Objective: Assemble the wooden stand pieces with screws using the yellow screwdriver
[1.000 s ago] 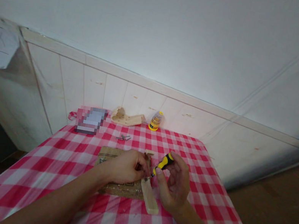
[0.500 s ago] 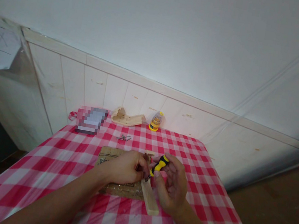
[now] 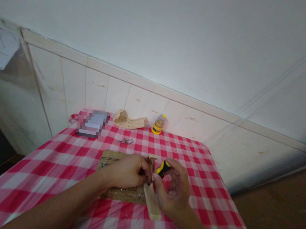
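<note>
- Head view: the right hand (image 3: 175, 195) grasps a yellow-and-black screwdriver (image 3: 163, 168), thumb and fingers wrapped about its handle, which slants down and leftward toward the left hand's fingertips.
- The left hand (image 3: 128, 171) lies palm down with its fingers curled at the upper part of a pale wooden piece (image 3: 153, 205); whether they pinch the wood or something small beside the tool's tip, I cannot tell.
- That wooden piece lies aslant between the two hands, its near end reaching past the edge of a flat brown cardboard package (image 3: 123, 195) onto the cloth.
- Dark printing shows on the package, part of which is hidden beneath the left hand and wrist.
- The screwdriver's tip is near the wooden piece, but too small and covered to show whether it touches.
- Beyond the package, a few slim metal screws (image 3: 126, 141) lie loosely crossed on the red-and-white checked tablecloth (image 3: 111, 217).
- Along the far edge stand an angled wooden part (image 3: 130, 122) and, just to its right, a clear container with a yellow base and top (image 3: 158, 124).
- To the left of both lies a pixelated flat device (image 3: 93, 123).
- Behind the table rises pale wall panelling (image 3: 93, 84).
</note>
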Action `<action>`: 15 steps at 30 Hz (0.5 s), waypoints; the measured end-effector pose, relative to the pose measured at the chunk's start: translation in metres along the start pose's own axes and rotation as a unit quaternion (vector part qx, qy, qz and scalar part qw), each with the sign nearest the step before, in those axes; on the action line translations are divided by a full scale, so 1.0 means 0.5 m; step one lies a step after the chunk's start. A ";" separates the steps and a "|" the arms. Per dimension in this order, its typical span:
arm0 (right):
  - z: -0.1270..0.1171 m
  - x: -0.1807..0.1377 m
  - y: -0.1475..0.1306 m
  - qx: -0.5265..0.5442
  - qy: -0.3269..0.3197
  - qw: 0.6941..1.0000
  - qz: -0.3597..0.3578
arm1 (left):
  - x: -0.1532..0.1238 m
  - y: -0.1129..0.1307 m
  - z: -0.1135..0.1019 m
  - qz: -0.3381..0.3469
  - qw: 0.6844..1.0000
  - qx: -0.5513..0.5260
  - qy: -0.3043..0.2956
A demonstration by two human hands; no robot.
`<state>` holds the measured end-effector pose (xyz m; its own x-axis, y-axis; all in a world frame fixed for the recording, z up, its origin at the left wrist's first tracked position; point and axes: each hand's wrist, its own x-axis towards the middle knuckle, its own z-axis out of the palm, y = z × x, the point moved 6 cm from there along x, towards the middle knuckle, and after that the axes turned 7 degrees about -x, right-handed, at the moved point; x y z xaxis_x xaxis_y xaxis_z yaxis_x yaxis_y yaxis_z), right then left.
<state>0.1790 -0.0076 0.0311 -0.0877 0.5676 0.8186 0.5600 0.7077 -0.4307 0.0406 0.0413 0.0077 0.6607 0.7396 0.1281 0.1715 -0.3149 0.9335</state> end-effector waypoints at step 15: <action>-0.003 0.002 0.001 0.067 -0.037 0.997 -0.008 | 0.001 -0.004 0.004 0.024 1.000 -0.015 -0.009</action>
<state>0.1803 -0.0073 0.0323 -0.1587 0.5814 0.7980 0.4426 0.7643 -0.4689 0.0422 0.0413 0.0051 0.6812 0.7130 0.1661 0.1180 -0.3308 0.9363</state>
